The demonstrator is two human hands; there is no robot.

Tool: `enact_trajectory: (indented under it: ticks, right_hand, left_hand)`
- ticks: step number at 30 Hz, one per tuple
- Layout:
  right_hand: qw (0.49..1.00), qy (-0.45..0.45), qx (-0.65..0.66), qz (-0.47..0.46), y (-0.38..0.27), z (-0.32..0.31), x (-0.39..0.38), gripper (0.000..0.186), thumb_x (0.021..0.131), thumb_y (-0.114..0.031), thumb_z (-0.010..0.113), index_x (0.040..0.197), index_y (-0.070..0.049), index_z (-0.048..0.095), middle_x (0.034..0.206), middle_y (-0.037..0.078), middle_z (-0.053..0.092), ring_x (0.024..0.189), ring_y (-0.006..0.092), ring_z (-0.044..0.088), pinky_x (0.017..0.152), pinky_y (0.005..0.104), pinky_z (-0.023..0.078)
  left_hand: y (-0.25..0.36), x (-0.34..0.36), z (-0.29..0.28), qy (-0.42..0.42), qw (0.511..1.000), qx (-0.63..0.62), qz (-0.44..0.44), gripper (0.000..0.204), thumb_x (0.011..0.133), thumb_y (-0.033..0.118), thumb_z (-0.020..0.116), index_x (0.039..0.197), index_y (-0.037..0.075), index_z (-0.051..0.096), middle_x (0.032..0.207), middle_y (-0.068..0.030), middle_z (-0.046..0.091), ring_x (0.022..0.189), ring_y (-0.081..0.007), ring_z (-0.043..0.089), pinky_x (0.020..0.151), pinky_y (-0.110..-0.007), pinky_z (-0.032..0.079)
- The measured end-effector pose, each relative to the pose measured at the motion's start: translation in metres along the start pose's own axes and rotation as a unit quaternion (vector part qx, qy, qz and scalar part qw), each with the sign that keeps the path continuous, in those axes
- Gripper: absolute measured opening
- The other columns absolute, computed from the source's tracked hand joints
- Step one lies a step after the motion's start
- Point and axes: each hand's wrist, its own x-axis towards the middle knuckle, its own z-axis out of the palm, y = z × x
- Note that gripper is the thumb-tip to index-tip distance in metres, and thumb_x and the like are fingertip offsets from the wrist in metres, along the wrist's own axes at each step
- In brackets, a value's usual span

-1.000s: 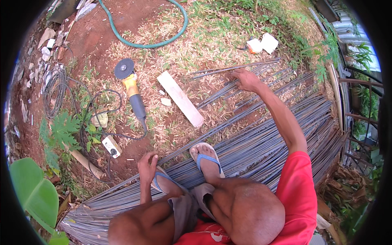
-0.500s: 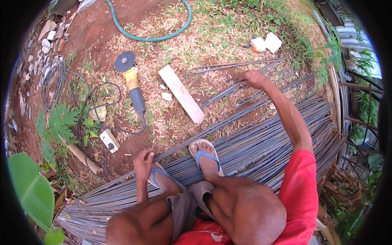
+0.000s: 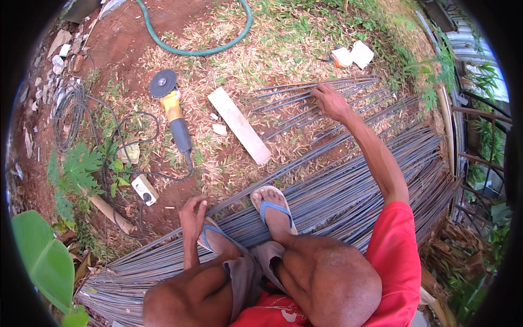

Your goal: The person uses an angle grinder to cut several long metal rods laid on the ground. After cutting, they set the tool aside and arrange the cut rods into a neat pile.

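Observation:
A thick layer of long grey steel rods lies under and in front of my feet. Farther off, on the dry grass, a small group of shorter rods is spread out in a fan. My right hand reaches out to this group, its fingers closed around a thin steel rod near the middle of the fan. My left hand hangs over my left knee beside my sandalled foot, fingers loosely bent and apart, holding nothing. The ends of the nearer rods lie just right of it.
An angle grinder with a dark disc lies at the left, its cord running to a white socket block. A pale wooden board lies mid-ground. Beyond are a green hose and white objects. Coiled wire sits far left.
My right hand has moved slightly away and left with steel rods, which now lie among the far group. That group shows more rods than before. My left hand stays in place.

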Motion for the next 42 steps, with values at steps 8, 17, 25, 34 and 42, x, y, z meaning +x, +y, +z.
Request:
enact_trajectory:
  ticks: [8,17,25,34,42]
  right_hand:
    - [0.991,-0.077,-0.093,-0.050,0.019,0.011,-0.020,0.049,0.092,-0.010,0.062,0.141,-0.013,0.058,0.142,0.008,0.060,0.129,0.0305,0.059,0.104,0.0434,0.055]
    - [0.981,0.053,-0.168,0.077,0.038,0.011,-0.025,0.040,0.093,-0.013,0.063,0.131,-0.007,0.055,0.123,0.012,0.058,0.120,0.0294,0.060,0.096,0.0441,0.057]
    - [0.991,-0.118,-0.039,-0.041,0.012,-0.012,-0.062,0.051,0.085,-0.003,0.064,0.135,-0.010,0.055,0.127,0.011,0.057,0.128,0.0333,0.057,0.101,0.0480,0.055]
    - [0.974,-0.183,-0.109,-0.079,0.027,0.021,-0.064,0.053,0.092,-0.005,0.063,0.143,-0.012,0.055,0.136,0.011,0.061,0.129,0.0312,0.061,0.099,0.0462,0.058]
    - [0.979,-0.167,-0.051,-0.101,0.012,0.014,-0.055,0.038,0.101,-0.008,0.054,0.137,-0.017,0.061,0.135,0.012,0.062,0.121,0.0302,0.068,0.095,0.0430,0.060]
  left_hand:
    - [0.006,0.006,0.006,-0.014,1.000,-0.007,-0.001,0.022,0.098,0.009,0.067,0.116,0.000,0.075,0.107,-0.0166,0.076,0.095,-0.0259,0.074,0.089,-0.036,0.056]
    - [0.002,0.005,0.006,-0.012,1.000,-0.026,-0.009,0.023,0.098,0.012,0.067,0.117,0.000,0.075,0.107,-0.0176,0.076,0.095,-0.0265,0.074,0.089,-0.036,0.056]
    - [0.001,0.004,0.006,-0.017,1.000,0.011,0.004,0.023,0.098,0.012,0.068,0.117,0.001,0.075,0.106,-0.0171,0.075,0.094,-0.0248,0.074,0.088,-0.036,0.057]
    - [0.004,0.011,0.014,-0.040,0.999,0.003,0.016,0.023,0.098,0.010,0.068,0.118,0.000,0.074,0.105,-0.0159,0.076,0.093,-0.0234,0.074,0.085,-0.035,0.058]
    - [-0.001,0.005,0.018,-0.034,0.999,-0.007,-0.018,0.024,0.099,0.012,0.067,0.120,0.001,0.074,0.107,-0.0131,0.077,0.099,-0.0211,0.073,0.090,-0.035,0.056]
